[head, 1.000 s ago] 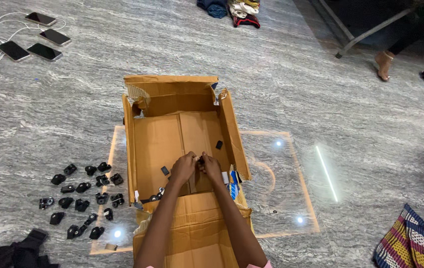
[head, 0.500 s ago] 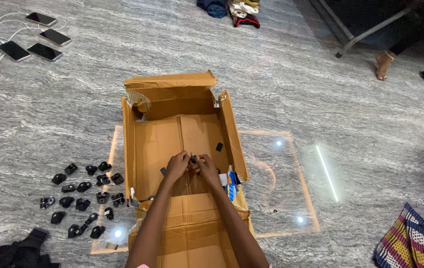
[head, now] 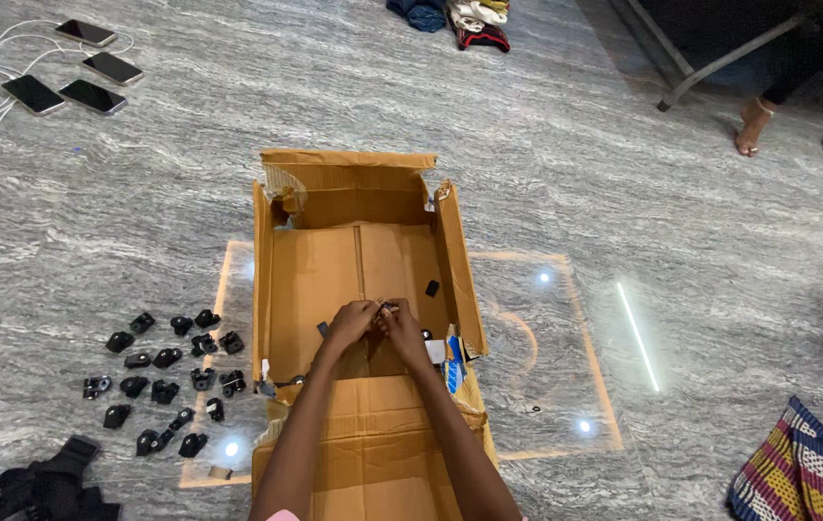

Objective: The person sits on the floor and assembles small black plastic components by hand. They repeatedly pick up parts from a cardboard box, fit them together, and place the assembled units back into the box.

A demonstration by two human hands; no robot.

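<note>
Grey marble floor is spreading around an open cardboard box at the centre. Both hands have been drawing back toward the six o'clock edge: left hand and right hand are meeting, fingers pinching narrowly around a small black part. Black pieces are lying at nine o'clock, phones at eleven

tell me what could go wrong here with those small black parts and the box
Both hands, left and right, work a small black part over the open cardboard box; if dropped, it may slip under a flap. The loose black parts on the floor lie close to the person and could be knocked or scattered.
</note>
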